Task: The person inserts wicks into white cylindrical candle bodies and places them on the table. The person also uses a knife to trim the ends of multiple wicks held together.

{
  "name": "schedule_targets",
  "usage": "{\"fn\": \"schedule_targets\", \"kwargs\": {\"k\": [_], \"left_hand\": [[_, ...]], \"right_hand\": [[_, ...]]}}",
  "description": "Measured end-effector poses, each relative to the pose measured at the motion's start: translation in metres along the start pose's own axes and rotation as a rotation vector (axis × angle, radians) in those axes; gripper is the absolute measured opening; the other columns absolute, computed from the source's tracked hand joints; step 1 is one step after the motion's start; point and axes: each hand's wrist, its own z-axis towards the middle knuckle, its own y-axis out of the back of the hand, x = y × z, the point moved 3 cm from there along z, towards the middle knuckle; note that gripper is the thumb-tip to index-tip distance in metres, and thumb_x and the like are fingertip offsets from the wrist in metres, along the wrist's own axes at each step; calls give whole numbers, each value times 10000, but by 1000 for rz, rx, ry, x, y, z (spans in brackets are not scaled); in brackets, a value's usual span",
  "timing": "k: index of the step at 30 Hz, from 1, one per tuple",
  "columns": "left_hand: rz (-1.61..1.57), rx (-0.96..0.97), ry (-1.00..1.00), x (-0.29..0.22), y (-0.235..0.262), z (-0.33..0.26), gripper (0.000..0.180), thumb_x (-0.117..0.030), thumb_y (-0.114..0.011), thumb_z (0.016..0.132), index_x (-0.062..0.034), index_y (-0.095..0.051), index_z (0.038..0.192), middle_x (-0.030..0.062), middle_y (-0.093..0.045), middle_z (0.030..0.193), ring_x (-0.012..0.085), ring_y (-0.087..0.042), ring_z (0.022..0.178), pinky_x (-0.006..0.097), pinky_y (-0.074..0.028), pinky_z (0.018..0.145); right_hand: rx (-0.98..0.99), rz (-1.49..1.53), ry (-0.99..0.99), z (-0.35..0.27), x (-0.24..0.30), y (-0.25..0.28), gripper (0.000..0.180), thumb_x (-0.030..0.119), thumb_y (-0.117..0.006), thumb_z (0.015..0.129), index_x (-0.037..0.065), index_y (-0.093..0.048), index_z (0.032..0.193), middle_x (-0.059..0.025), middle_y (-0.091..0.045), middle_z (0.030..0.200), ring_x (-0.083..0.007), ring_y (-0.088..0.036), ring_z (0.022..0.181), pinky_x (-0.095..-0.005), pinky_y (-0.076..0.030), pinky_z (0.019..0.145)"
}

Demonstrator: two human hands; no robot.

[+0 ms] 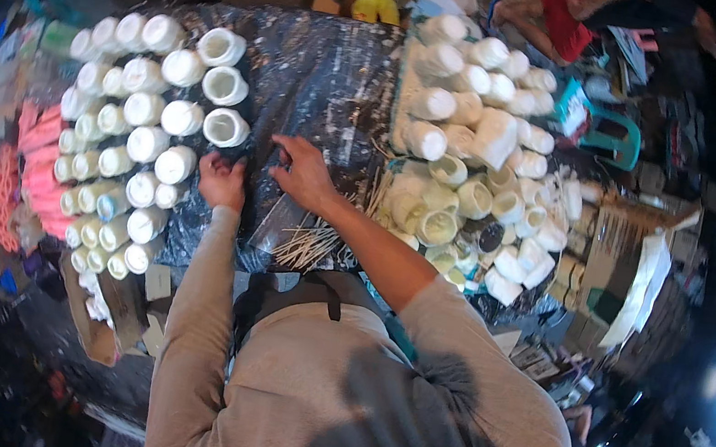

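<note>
My left hand (222,183) is just below an open-topped white jar (226,128) on the black sheeting; its fingers are loosely bent and apart, with nothing visible in them. To its right, over the dark table surface, my right hand (301,174) reaches left with its index finger stretched out and nothing held. Two more open white jars (225,86) stand beyond the first. Left of them are rows of white jars (147,144), many with filled or covered tops. A bundle of thin sticks (309,244) lies below my right forearm.
Many white jars or blocks (432,104) are heaped on the right side, with hollow cream jars (437,226) nearer me. Pink material (47,168) lies at the left. Cardboard boxes (619,262) flank the table. At the far right a person (566,23) sits near a green plastic chair (622,141).
</note>
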Motion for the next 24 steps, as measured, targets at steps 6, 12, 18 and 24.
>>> {"fn": "schedule_targets", "kwargs": {"k": [6, 12, 18, 24], "left_hand": [[310, 236, -325, -2, 59, -75, 450, -172, -862, 813, -19, -646, 1177, 120, -711, 955, 212, -676, 778, 363, -560, 751], [382, 482, -427, -17, 72, -116, 387, -166, -802, 854, -23, -653, 1180, 170, -709, 993, 301, -698, 837, 410, -563, 770], [411, 739, -728, -73, 52, -139, 328, -152, -780, 877, -31, -644, 1151, 172, -670, 942, 338, -691, 814, 413, -557, 723], [322, 720, -814, -121, 73, -154, 340, -162, -795, 876, -28, -642, 1148, 156, -674, 941, 303, -694, 770, 387, -563, 686]], "right_hand": [[-330, -196, -200, -135, -2, 164, 197, 76, -659, 902, 67, -764, 1068, -159, -751, 1030, -337, -709, 935, -429, -571, 790], [-725, -582, -593, -187, -31, 343, 384, 335, -752, 893, -2, -749, 1079, -240, -741, 956, -373, -733, 919, -460, -571, 788], [-713, -759, -677, -81, -90, 343, 955, 588, -788, 798, -68, -494, 1428, -287, -704, 1131, -405, -699, 1087, -478, -562, 948], [-783, -793, -642, -67, -85, 341, 594, 329, -775, 829, -48, -568, 1238, -277, -726, 1079, -436, -725, 980, -528, -593, 858]]}}
